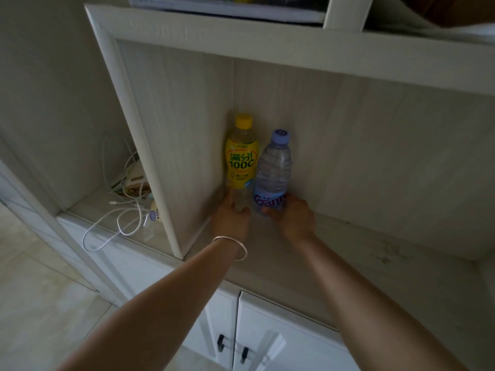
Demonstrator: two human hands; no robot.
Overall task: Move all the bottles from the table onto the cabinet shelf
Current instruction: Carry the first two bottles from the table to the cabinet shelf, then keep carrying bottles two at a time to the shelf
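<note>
Two bottles stand upright side by side in the back left corner of the cabinet shelf (348, 253). The yellow-capped bottle with a yellow label (241, 156) is on the left; my left hand (232, 218) grips its clear base. The clear water bottle with a lilac cap (273, 170) is on the right; my right hand (293, 216) holds its lower part around the blue label. A silver bangle sits on my left wrist.
A vertical divider panel (160, 167) bounds the shelf on the left. Beyond it, a side compartment holds tangled white cables (120, 215) and small items. White cabinet doors with dark handles (233, 346) lie below. Another shelf is above.
</note>
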